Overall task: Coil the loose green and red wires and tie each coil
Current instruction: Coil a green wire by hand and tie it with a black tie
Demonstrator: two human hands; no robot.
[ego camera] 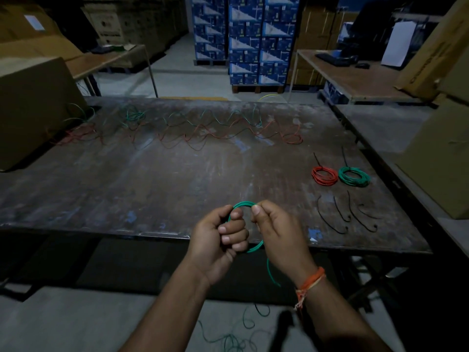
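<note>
Over the table's front edge my left hand (219, 240) grips a small green wire coil (243, 205) in its curled fingers. My right hand (275, 235) pinches the top of the same coil between thumb and forefinger. The wire's free tail (271, 273) hangs below my right wrist down to loose green wire on the floor (233, 339). A tied red coil (324, 176) and a tied green coil (354, 176) lie side by side at the table's right. Loose green wires (215, 118) and loose red wires (223, 138) stretch across the far side.
Several black cable ties (345, 214) lie on the worn table (152, 189) in front of the tied coils. A cardboard box (33, 107) stands at the far left corner, another (444, 153) at the right. Stacked blue cartons (256, 39) and side tables stand behind.
</note>
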